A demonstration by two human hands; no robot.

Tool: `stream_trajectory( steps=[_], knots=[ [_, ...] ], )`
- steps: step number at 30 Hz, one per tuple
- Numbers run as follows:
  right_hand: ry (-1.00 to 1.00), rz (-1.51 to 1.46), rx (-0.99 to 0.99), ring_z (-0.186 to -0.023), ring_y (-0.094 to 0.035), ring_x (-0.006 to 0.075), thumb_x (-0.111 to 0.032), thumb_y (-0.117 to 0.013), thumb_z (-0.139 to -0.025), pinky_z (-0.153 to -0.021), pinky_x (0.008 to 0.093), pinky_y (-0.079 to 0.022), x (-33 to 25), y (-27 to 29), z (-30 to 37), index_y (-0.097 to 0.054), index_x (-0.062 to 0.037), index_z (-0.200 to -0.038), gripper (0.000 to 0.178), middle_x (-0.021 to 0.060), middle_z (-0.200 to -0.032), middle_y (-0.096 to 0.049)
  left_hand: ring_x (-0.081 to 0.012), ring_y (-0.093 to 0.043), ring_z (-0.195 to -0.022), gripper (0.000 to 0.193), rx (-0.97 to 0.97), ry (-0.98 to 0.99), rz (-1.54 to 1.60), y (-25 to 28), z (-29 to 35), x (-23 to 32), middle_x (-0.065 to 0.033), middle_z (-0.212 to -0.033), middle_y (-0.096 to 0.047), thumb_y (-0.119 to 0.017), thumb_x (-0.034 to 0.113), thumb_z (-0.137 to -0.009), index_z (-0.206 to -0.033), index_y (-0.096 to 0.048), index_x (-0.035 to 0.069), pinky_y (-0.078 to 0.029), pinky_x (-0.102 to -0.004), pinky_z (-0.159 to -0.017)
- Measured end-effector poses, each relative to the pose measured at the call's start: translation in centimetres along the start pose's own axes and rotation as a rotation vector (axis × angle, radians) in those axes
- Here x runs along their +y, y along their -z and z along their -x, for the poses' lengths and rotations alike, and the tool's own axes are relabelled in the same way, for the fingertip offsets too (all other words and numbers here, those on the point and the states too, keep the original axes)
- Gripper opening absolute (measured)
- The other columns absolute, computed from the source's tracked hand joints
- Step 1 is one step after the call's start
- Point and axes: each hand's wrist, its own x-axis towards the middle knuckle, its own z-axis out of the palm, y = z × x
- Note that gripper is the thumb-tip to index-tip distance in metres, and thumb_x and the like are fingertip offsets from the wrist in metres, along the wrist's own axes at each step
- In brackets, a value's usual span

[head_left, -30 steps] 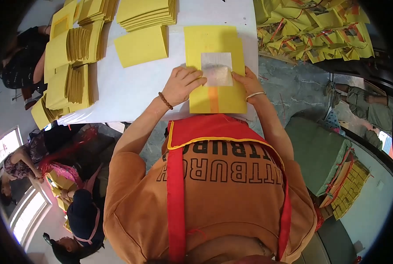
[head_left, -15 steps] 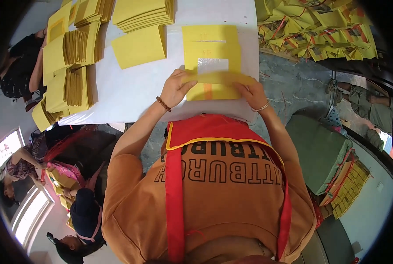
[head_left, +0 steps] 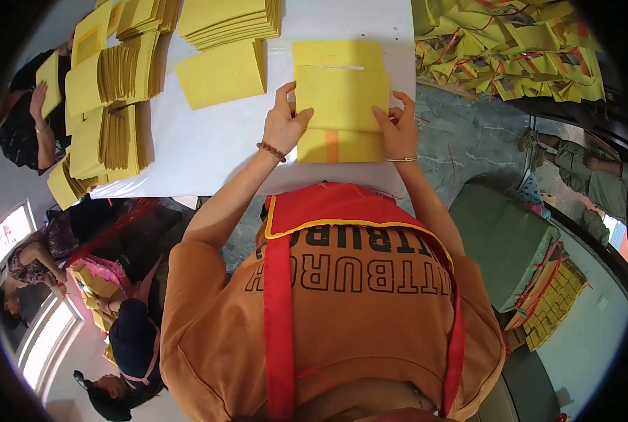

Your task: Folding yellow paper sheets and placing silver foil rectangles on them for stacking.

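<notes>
In front of me at the table's near edge lies a yellow paper sheet (head_left: 343,97), its plain upper panel folded down flat over yellow paper with an orange stripe (head_left: 332,146). My left hand (head_left: 284,123) is at its left edge, thumb on the panel and fingers apart beyond the edge. Opposite, my right hand (head_left: 400,132) rests its thumb on the panel's right side, its other fingers bent and spread off the paper. More yellow paper (head_left: 338,51) shows just beyond the panel. A single folded yellow sheet (head_left: 222,74) lies to the left.
Stacks of folded yellow paper (head_left: 229,21) stand at the far side of the white table (head_left: 208,148), with more upright bundles (head_left: 120,74) at the left. Yellow paper with red strips (head_left: 507,53) is heaped at the far right. Co-workers (head_left: 134,337) are at the left.
The raised, curved flap now lies flat, covering the silver patch. My hands have let go of its lifted edge and moved to the sides. A co-worker's hand with yellow paper appears at far left.
</notes>
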Motion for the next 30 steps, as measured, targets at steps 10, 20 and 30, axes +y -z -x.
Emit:
stream_trajectory(
  steps=[10, 20, 30],
  knots=[
    [-0.031, 0.204, 0.082, -0.056, -0.055, 0.0209, -0.015, -0.063, -0.078, -0.054, 0.0343, -0.042, -0.5, -0.9, -0.6, -0.041, -0.0085, -0.111, 0.041, 0.0064, -0.065, -0.057, -0.0219, -0.057, -0.074, 0.055, 0.074, 0.036, -0.192, 0.1, 0.2, 2.5, -0.0111, -0.084, -0.058, -0.067, 0.01, -0.073, -0.121, -0.04, 0.007, -0.044, -0.0358, -0.063],
    [-0.005, 0.18, 0.116, -0.056, -0.057, 0.0249, -0.015, -0.062, -0.078, -0.054, 0.0353, -0.044, -0.9, -1.1, -0.2, -0.043, -0.0072, -0.11, 0.037, 0.0084, -0.067, -0.058, -0.0294, -0.034, -0.121, 0.044, 0.017, -0.748, -0.916, -3.4, -0.5, 2.3, -0.0107, -0.128, -0.041, -0.057, 0.039, -0.081, -0.119, -0.05, 0.016, -0.026, -0.0466, -0.097],
    [0.647, 1.024, -0.239, -0.132, -0.024, 0.0272, -0.049, -0.047, -0.085, -0.101, 0.0612, -0.011, -0.4, -1.1, 4.6, -0.035, -0.0159, -0.135, 0.061, 0.0088, -0.141, -0.031, -0.0289, -0.031, -0.123, 0.046, 0.016, -0.753, -0.974, -3.8, -1.0, 1.6, -0.0104, -0.129, -0.039, -0.057, 0.039, -0.081, -0.12, -0.049, 0.017, -0.022, -0.0471, -0.099]
  ],
)
